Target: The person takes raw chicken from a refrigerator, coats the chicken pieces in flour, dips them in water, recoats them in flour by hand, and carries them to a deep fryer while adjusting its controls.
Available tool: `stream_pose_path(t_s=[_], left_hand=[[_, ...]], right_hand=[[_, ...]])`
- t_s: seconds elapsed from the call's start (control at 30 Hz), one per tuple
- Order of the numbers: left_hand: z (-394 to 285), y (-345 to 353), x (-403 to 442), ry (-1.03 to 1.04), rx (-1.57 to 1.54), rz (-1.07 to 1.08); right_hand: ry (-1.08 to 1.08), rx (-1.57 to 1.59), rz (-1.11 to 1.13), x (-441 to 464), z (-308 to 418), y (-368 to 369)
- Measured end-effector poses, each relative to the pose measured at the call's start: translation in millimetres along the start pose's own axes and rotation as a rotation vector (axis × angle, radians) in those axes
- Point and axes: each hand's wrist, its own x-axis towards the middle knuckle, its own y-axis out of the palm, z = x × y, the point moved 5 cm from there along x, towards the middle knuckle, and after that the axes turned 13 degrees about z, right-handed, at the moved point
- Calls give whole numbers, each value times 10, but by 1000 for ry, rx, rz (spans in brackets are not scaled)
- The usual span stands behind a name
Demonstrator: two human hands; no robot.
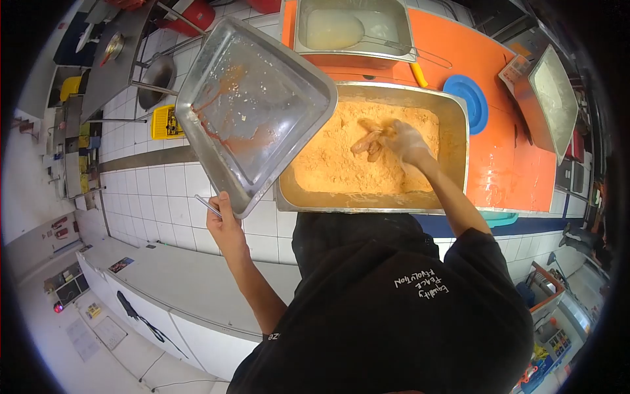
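Left hand (226, 226): fingers closed on the near corner of the tray (262, 111), held tilted at left of centre. Right hand (408, 143): at the meat (369, 146) on the powder (328, 164), centre of frame; blur prevents telling whether the fingers are closed on it. Good practice, in my judgement: separate the pieces, turn each through loose powder, and keep the wet tray steady and clear of the tub (454, 157). Containers: the tray bears reddish smears and pale specks; the tub holds a broad bed of orange-tinted powder; the pan (301, 29), top centre, holds cloudy liquid (384, 18) with a strainer (335, 29) in it.
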Motion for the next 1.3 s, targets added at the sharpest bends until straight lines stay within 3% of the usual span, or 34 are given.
stream_pose_path(t_s=[0.07,0.13,0.2,0.27,0.33,0.4,0.43,0.5,0.53,0.6,0.63,0.7,0.73,0.8,0.87,0.93,1.0,1.07,1.2,1.27,1.3], left_hand=[[21,-6,-13,4,-23,5],[36,-2,-15,8,43,-8],[-4,38,-11,10,29,-7],[1,63,-7,9,20,7],[18,51,32,34,20,19],[5,67,30,27,23,19],[0,70,21,16,28,9],[-16,84,7,26,21,0],[-25,86,-11,34,19,-4],[-41,85,-42,31,14,-2],[-45,96,-46,30,7,7],[-32,111,-46,55,1,4],[-36,109,-39,77,-7,3],[-28,65,-42,54,10,6],[11,68,-52,28,22,14],[28,75,-32,54,-14,25],[-6,76,-36,39,-1,24],[-9,73,-41,17,14,29],[-3,86,-32,22,15,21],[-16,74,-26,33,2,11],[-17,68,-21,24,10,22]], right_hand=[[574,-492,44,-69,-748,171],[508,-514,121,-47,-1123,535],[442,-528,198,-117,-1002,773],[514,-420,21,-208,-438,840],[412,-468,14,-70,-946,845],[67,359,310,32,-1204,856],[65,354,309,-7,-987,775],[35,725,133,-136,-293,501],[35,722,140,-46,-351,463],[57,-152,-188,191,-476,155],[54,-150,-189,249,-411,149],[29,-840,-52,434,-131,317],[25,-837,-54,435,-4,407],[200,-1157,25,296,172,672],[234,-1147,84,259,167,745],[125,-968,234,395,-85,900],[56,-835,220,488,-271,882],[29,-412,-187,784,-812,751],[237,-139,-55,409,-382,297],[16,-791,-132,213,-228,353],[14,-794,-130,127,-184,451]])
